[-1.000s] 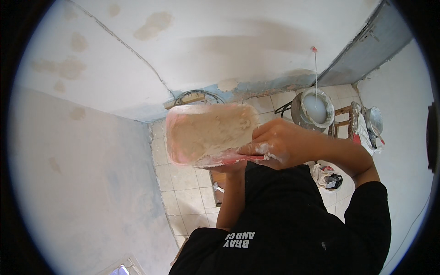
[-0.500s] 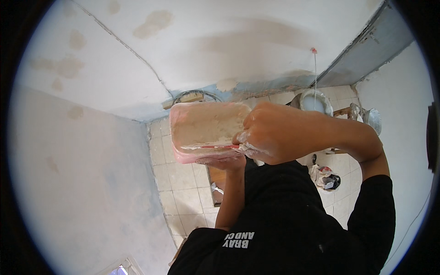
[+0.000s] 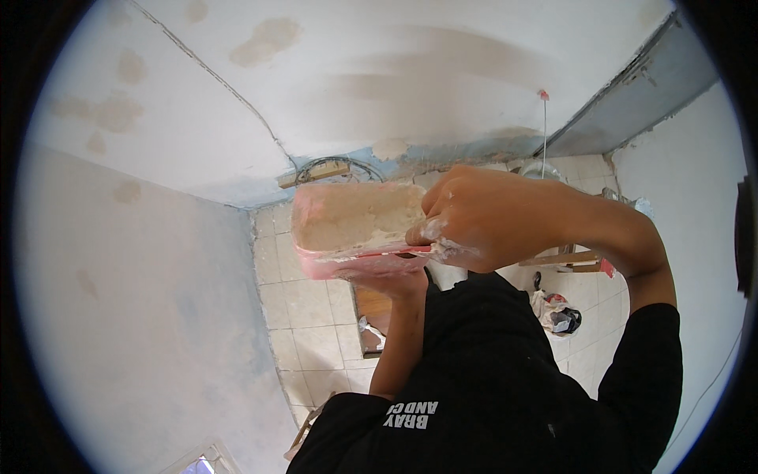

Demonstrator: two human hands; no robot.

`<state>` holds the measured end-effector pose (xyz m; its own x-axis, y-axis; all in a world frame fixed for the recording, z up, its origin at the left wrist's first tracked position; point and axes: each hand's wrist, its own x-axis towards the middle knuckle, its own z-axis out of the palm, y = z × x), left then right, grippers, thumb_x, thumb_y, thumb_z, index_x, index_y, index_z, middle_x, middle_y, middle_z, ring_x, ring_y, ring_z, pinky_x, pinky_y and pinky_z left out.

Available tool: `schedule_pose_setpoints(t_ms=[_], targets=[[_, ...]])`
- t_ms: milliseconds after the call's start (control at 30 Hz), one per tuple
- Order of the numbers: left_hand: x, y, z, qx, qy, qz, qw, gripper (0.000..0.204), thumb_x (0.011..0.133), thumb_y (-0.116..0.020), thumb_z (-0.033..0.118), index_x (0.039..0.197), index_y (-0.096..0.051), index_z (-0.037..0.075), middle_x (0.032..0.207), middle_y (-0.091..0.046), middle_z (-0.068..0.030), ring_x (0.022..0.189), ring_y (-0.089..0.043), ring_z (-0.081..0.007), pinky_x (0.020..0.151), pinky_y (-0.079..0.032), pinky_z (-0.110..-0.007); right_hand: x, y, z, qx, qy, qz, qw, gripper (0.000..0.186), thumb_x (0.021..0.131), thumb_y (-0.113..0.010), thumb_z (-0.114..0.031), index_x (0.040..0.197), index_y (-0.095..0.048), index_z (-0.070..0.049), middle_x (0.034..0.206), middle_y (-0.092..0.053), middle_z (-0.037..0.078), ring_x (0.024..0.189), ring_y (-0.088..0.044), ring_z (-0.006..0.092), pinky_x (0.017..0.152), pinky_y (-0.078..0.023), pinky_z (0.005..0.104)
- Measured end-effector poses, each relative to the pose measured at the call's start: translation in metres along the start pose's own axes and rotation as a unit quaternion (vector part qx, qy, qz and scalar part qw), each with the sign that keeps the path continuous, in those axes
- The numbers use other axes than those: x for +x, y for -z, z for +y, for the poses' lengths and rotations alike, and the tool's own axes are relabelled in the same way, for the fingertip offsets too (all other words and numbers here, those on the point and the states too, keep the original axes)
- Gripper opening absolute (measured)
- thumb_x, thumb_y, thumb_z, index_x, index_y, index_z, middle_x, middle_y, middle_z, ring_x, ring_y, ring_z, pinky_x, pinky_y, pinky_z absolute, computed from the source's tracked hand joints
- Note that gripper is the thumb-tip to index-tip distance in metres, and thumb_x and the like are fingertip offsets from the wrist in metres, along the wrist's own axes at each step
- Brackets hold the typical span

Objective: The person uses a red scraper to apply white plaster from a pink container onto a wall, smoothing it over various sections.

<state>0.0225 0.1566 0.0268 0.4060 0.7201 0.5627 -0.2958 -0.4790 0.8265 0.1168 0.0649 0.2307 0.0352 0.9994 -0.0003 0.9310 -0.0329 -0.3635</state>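
Note:
A pink rectangular plastic tub [image 3: 355, 267] smeared with beige putty is held up in front of me. My left hand [image 3: 395, 283] supports it from below, its fingers mostly hidden under the tub. At the tub's right end, my right hand [image 3: 474, 221] is closed, its fingers dusted with white paste. It grips a thin red tool [image 3: 418, 250], perhaps a scraper, lying along the tub's near rim; its full shape is hidden. Beige putty [image 3: 359, 217] coats the tub's inside.
Ahead stands a white wall [image 3: 332, 103] with beige patches and a crack. A coiled cable [image 3: 339, 166] lies at its foot. A bucket [image 3: 539, 169] is partly hidden behind my right arm. Bags [image 3: 559, 314] sit on the tiled floor [image 3: 308, 347], near a brown board [image 3: 373, 312].
The tub has tilted, and its far rim appears slightly lower. My right hand and the red tool have shifted slightly right along the near rim. More of the bucket is covered by my arm.

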Motion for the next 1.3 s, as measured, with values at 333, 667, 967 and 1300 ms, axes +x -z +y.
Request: schedule_pose_setpoints(t_ms=[333,667,967,1300], targets=[[0.012,0.001,-0.003,0.017,-0.009,-0.009,1.000,0.078,0.092,-0.043,0.054,0.146,-0.001,0.017,0.144,-0.019,-0.0088,0.134,-0.025,-0.0256,0.110,-0.026,-0.044,-0.012,0.001,0.030,0.102,0.004,0.069,0.992,0.034,0.069,-0.070,-0.001,0.104,-0.067,-0.002,0.073,-0.062,0.013,0.071,-0.061,0.0233,0.063,-0.050,0.0326],[0.018,-0.001,-0.016,0.036,-0.127,0.023,0.991,0.099,0.084,-0.062,0.050,0.147,0.006,0.016,0.150,-0.008,-0.0145,0.137,-0.016,-0.0351,0.111,-0.018,-0.053,-0.020,-0.029,0.057,0.150,-0.018,0.315,0.937,0.048,0.071,-0.071,0.012,0.107,-0.045,-0.006,0.097,-0.062,0.012,0.096,-0.062,0.0170,0.081,-0.052,0.0290],[0.020,0.011,-0.006,0.150,-0.161,-0.032,0.975,0.108,0.081,-0.069,0.039,0.146,0.012,0.011,0.151,0.000,-0.0190,0.137,-0.019,-0.0389,0.109,-0.020,-0.055,0.000,-0.001,0.039,0.230,-0.174,0.296,0.911,0.023,0.079,-0.070,-0.001,0.101,-0.062,0.001,0.085,-0.068,0.009,0.075,-0.064,0.0119,0.072,-0.051,0.0250],[0.015,0.008,-0.007,0.072,-0.106,-0.015,0.992,0.105,0.082,-0.068,0.040,0.146,0.010,0.011,0.150,-0.002,-0.0191,0.136,-0.020,-0.0388,0.109,-0.022,-0.055,0.004,-0.028,0.057,0.016,-0.012,0.120,0.993,0.051,0.072,-0.071,0.005,0.111,-0.041,-0.004,0.098,-0.060,0.012,0.086,-0.065,0.0182,0.075,-0.054,0.0288]])
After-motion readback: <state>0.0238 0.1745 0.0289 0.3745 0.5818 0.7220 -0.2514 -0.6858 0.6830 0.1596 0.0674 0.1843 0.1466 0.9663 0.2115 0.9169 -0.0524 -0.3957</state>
